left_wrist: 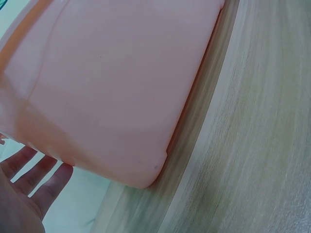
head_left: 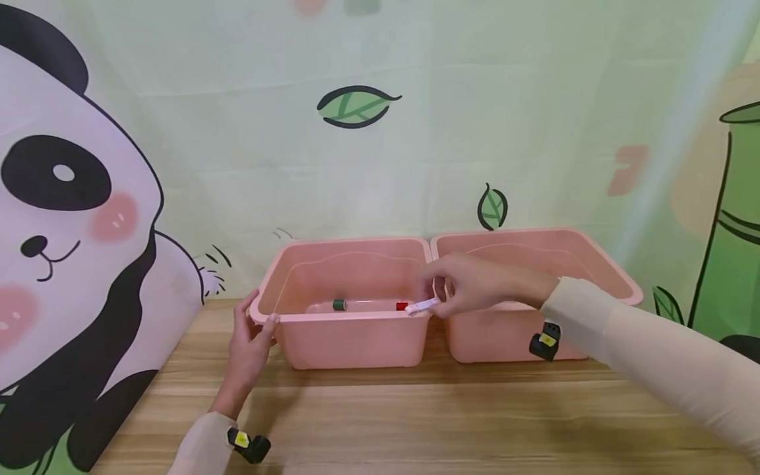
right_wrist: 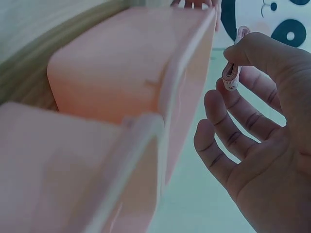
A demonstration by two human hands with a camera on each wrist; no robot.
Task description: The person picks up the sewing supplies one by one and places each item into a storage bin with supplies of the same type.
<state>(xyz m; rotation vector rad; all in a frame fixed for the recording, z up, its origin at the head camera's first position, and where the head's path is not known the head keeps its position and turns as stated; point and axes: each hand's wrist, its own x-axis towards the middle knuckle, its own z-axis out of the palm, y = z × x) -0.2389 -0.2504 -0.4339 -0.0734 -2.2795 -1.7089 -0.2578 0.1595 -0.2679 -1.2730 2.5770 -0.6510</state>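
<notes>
My right hand [head_left: 469, 284] pinches a folded soft measuring tape [head_left: 423, 305] between thumb and fingers, above the front right corner of the left pink bin [head_left: 350, 340]. In the right wrist view the tape [right_wrist: 231, 75] shows as a flat looped bundle with markings, and the other fingers spread loosely. My left hand [head_left: 249, 343] holds that bin's front left corner, thumb at the front rim and fingers at the side. The left wrist view shows its fingers [left_wrist: 51, 184] against the outer wall. Inside lie a small dark green cylinder [head_left: 340, 305] and a small red item [head_left: 402, 306], partly hidden.
A second pink bin [head_left: 505, 336] stands close on the right, its inside mostly hidden by my right arm. Both bins are on a wooden table [head_left: 380, 415]. Behind hangs a pale green cloth [head_left: 237, 132] printed with a panda and leaves.
</notes>
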